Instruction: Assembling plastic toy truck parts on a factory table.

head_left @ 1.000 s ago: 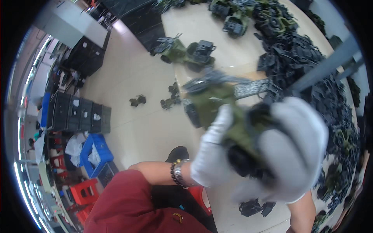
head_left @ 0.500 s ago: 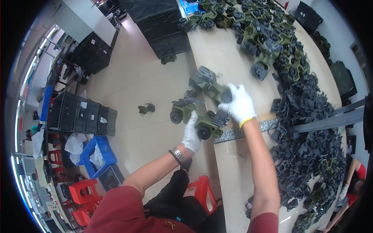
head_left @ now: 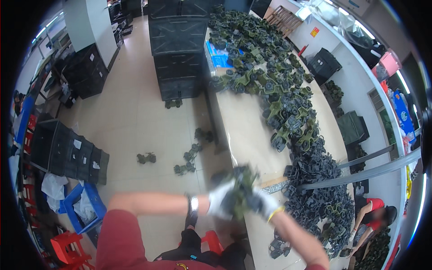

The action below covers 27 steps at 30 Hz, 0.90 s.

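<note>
In front of my body, over the table's left edge, both gloved hands are close together around green toy cars with dark wheels. The toy cars (head_left: 243, 185) are smeared by motion, so I cannot tell where one ends and another begins. My left hand (head_left: 220, 200), in a white glove, is closed on their left side. My right hand (head_left: 267, 204), in a white glove with a yellow cuff, is closed on the lower right side. Its fingers are partly hidden behind the toy cars.
On the table (head_left: 245, 121) lie a long heap of green toy cars (head_left: 294, 101) and a pile of dark grey plastic parts (head_left: 315, 180). Several toy cars (head_left: 185, 167) lie on the floor. Black crates (head_left: 177, 67) stand beyond the table's left edge. A co-worker (head_left: 371, 218) sits at right.
My hands have come together, bringing the toy cars from apart into one cluster. The view has tilted up, showing more of the room and more toy cars on the floor.
</note>
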Available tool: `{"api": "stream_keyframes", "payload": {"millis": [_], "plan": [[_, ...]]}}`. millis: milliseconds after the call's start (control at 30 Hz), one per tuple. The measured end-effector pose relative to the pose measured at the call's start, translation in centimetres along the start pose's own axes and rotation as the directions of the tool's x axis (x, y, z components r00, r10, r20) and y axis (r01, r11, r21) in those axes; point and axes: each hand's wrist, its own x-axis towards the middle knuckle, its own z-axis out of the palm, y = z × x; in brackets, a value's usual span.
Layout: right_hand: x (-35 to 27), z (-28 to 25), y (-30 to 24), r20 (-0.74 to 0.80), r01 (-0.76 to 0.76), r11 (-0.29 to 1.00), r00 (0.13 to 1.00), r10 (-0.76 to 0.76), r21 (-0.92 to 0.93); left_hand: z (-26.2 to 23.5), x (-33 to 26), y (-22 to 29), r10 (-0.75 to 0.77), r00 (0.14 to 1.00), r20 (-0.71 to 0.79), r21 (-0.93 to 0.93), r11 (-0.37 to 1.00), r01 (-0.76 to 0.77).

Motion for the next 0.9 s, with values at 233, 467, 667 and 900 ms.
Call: {"api": "stream_keyframes", "payload": {"millis": [233, 467, 667, 900], "plan": [[-2.7, 19.8, -30.8, 0.163, 0.959, 0.103, 0.15, -0.975, -0.263, 11.2, -5.5, 28.0, 0.976, 0.073, 0.207, -0.458, 0.163, -0.874], [3.2, 16.7, -17.0, 0.558, 0.727, -0.179, 0.321, -0.765, -0.663, -2.0, -15.2, 16.2, 0.995, 0.089, -0.045, 0.38, 0.1, -0.92], [12.8, 0.8, -0.4, 0.39, 0.017, -0.582, 0.758, -0.523, -0.813, -19.6, -9.0, -0.3, 0.646, 0.291, -0.706, 0.53, 0.754, -0.388], [12.3, -1.2, 1.3, 0.397, 0.055, -0.522, 0.719, -0.571, -0.851, -25.5, -8.2, -18.1, 0.231, 0.265, -0.936, 0.236, 0.972, -0.013]]}}
